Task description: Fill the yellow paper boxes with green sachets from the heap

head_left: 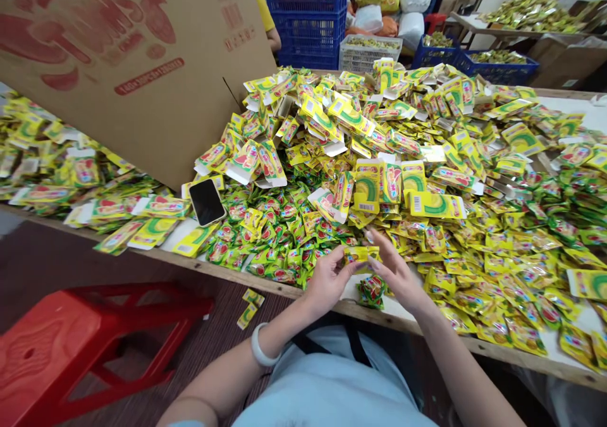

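My left hand (326, 280) and my right hand (396, 272) meet at the table's front edge, both pinching one small yellow carton (361, 254) between the fingertips. A white bangle (262, 346) circles my left wrist. Just below the carton a small bunch of green and red sachets (371, 290) lies on the table. Around my hands spreads a heap of loose sachets (270, 224), and behind it a pile of flat yellow cartons (370, 123).
A black phone (207, 202) lies face up left of my hands. A big cardboard sheet (142, 54) leans at the back left. A red plastic stool (95, 345) stands on the floor at left. Blue crates (308, 16) stand behind the table.
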Demonstrator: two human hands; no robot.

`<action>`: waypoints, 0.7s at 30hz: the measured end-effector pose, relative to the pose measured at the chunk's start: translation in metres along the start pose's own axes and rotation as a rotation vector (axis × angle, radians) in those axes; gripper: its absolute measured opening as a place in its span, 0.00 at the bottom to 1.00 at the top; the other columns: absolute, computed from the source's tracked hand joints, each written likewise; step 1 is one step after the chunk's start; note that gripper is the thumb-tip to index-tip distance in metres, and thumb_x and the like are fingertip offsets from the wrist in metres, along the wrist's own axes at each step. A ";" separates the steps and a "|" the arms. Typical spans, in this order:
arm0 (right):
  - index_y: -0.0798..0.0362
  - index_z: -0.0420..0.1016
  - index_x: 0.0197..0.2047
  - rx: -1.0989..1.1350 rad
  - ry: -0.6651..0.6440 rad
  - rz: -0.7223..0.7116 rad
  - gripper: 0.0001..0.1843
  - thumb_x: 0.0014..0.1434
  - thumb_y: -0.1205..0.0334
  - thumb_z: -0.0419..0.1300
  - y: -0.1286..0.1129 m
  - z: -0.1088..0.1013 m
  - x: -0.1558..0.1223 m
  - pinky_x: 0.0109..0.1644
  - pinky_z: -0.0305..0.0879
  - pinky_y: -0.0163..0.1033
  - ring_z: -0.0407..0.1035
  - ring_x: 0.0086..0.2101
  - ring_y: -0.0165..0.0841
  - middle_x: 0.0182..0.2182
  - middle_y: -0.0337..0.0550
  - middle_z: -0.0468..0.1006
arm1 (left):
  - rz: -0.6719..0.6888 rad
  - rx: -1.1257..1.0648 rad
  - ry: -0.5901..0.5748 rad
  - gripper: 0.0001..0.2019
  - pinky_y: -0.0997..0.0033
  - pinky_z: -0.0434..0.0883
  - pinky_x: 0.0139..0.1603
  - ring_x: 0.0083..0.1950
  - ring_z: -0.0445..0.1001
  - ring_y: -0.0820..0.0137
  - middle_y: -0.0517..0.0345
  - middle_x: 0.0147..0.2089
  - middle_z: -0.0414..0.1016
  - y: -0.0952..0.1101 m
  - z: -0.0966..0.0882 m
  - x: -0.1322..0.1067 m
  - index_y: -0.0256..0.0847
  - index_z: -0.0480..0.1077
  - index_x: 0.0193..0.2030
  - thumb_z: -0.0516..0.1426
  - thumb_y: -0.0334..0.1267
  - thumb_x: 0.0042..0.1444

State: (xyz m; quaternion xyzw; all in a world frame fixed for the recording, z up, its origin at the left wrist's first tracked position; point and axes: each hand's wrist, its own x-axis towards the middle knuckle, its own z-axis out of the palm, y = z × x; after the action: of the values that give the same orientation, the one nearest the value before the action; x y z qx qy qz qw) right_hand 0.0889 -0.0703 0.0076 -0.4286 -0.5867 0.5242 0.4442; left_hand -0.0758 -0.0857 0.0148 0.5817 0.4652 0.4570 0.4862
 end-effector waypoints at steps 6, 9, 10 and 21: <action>0.51 0.77 0.31 -0.027 -0.080 0.050 0.17 0.59 0.45 0.62 0.000 -0.009 -0.001 0.31 0.68 0.38 0.68 0.27 0.34 0.23 0.39 0.73 | 0.099 0.539 -0.066 0.19 0.66 0.73 0.45 0.40 0.78 0.62 0.52 0.39 0.78 0.014 -0.013 0.018 0.41 0.66 0.61 0.49 0.45 0.69; 0.50 0.70 0.24 -0.267 0.059 -0.056 0.18 0.62 0.49 0.59 0.000 -0.019 -0.008 0.25 0.60 0.35 0.63 0.22 0.32 0.18 0.37 0.67 | 0.272 0.814 0.080 0.22 0.57 0.71 0.54 0.51 0.76 0.56 0.45 0.47 0.77 0.022 -0.034 0.057 0.38 0.60 0.65 0.52 0.39 0.66; 0.50 0.67 0.23 -0.362 0.088 -0.095 0.19 0.62 0.50 0.58 0.001 -0.024 -0.010 0.24 0.58 0.35 0.61 0.21 0.31 0.18 0.36 0.66 | 0.370 0.895 0.117 0.22 0.52 0.68 0.60 0.58 0.72 0.54 0.42 0.54 0.74 0.023 -0.043 0.074 0.39 0.59 0.66 0.51 0.35 0.66; 0.51 0.76 0.38 -0.059 0.148 0.018 0.16 0.57 0.46 0.65 0.002 -0.045 -0.017 0.28 0.73 0.39 0.73 0.26 0.34 0.32 0.43 0.80 | 0.763 0.959 -0.364 0.10 0.42 0.49 0.72 0.74 0.50 0.54 0.43 0.69 0.60 0.038 -0.109 0.117 0.41 0.66 0.47 0.54 0.27 0.59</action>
State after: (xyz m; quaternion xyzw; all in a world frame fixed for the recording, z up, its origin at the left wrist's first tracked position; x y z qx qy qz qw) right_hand 0.1364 -0.0758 0.0072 -0.4843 -0.5636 0.4777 0.4687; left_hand -0.1621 0.0417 0.0732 0.9277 0.2882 0.2330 0.0461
